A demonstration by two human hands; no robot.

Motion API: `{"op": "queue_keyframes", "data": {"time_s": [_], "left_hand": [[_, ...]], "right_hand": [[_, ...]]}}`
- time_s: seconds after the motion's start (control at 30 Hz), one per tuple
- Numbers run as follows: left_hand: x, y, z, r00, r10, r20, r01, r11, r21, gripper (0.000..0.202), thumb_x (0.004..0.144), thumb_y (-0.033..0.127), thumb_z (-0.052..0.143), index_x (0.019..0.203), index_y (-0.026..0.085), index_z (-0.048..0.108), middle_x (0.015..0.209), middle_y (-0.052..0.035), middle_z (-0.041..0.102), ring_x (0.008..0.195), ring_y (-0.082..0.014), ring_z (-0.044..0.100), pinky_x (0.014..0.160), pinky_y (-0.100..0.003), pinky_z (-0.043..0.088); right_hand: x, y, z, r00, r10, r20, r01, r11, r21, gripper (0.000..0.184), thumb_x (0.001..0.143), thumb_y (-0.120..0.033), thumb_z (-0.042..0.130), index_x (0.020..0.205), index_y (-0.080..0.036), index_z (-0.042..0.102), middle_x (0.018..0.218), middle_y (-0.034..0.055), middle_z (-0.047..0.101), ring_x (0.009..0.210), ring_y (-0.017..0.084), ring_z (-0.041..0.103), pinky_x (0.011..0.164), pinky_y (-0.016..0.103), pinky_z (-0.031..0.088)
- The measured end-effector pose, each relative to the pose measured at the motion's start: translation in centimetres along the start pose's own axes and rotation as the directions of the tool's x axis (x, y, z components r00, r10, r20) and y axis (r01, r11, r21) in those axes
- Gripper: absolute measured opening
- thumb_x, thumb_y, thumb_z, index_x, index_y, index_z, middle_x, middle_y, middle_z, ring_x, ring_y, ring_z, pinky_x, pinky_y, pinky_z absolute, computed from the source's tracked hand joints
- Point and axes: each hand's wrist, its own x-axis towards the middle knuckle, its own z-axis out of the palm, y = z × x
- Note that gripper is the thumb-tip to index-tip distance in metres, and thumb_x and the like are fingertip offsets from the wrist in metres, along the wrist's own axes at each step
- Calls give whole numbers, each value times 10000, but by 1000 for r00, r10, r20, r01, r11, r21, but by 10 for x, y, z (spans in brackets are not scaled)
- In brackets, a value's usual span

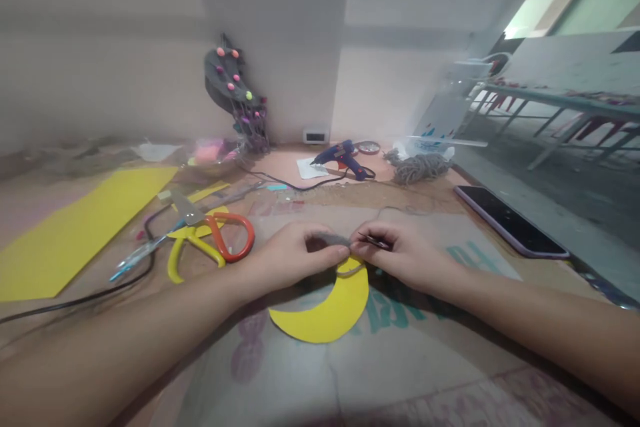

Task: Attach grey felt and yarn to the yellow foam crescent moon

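Note:
A yellow crescent-moon cutout (327, 317) lies in front of me, its upper tip between my fingertips. My left hand (300, 253) pinches near that tip, with thumb and forefinger closed on grey yarn (330, 239). My right hand (395, 250) is closed beside it, fingertips meeting the left ones. A thin dark strand or tool shows inside its fingers, too small to tell. A strand of grey yarn crosses the crescent just below the tip.
Scissors (233, 237) with orange and yellow handles, a yellow sheet (85, 233) and a black cord lie left. At the back are a decorated grey crescent (225, 80), a blue glue gun (345, 157) and a grey yarn bundle (420, 167). A phone (510, 220) lies right.

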Motion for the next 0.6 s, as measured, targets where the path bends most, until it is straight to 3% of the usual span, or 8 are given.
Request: {"op": "queue_keyframes", "data": {"time_s": [0.1, 0.17, 0.27, 0.4, 0.6], "left_hand": [[1, -3, 1, 1000, -12, -19, 12, 1000, -5, 278, 864, 419, 549, 816, 164, 650, 703, 11, 588, 650, -124, 516, 570, -225, 381], [1, -4, 1, 999, -19, -44, 18, 1000, -15, 275, 868, 414, 532, 803, 164, 625, 691, 16, 560, 644, -123, 507, 567, -224, 380], [2, -5, 1, 997, -24, -73, 22, 999, -24, 250, 857, 393, 531, 785, 164, 604, 697, 16, 553, 650, -124, 506, 579, -225, 391], [1, -3, 0, 996, -19, -87, 22, 999, 31, 209, 844, 358, 533, 800, 170, 614, 716, 15, 572, 654, -124, 513, 570, -223, 384], [0, 0, 0, 995, -11, -97, 16, 998, 55, 175, 826, 325, 541, 806, 170, 621, 693, 19, 584, 616, -114, 517, 550, -222, 392]], "right_hand": [[-1, 4, -6, 994, -110, -9, 110, 993, 35, 298, 892, -441, 519, 925, -162, 617, 795, 31, 621, 705, 144, 574, 613, 250, 460], [-1, 9, -13, 975, -207, -82, 208, 978, 1, 346, 934, -464, 449, 1035, -162, 586, 895, 58, 637, 788, 170, 599, 674, 283, 481], [0, 20, -21, 926, -339, -164, 293, 922, -253, 316, 969, -385, 412, 1090, -150, 584, 984, 90, 658, 883, 203, 614, 746, 316, 473], [1, 26, -22, 858, -506, -90, 402, 770, -496, 285, 970, -289, 428, 1115, -123, 609, 976, 105, 678, 895, 212, 615, 774, 319, 456], [1, 24, -19, 805, -593, 11, 477, 637, -606, 314, 981, -305, 406, 1025, -105, 644, 823, 94, 653, 773, 197, 576, 705, 306, 411]]}}
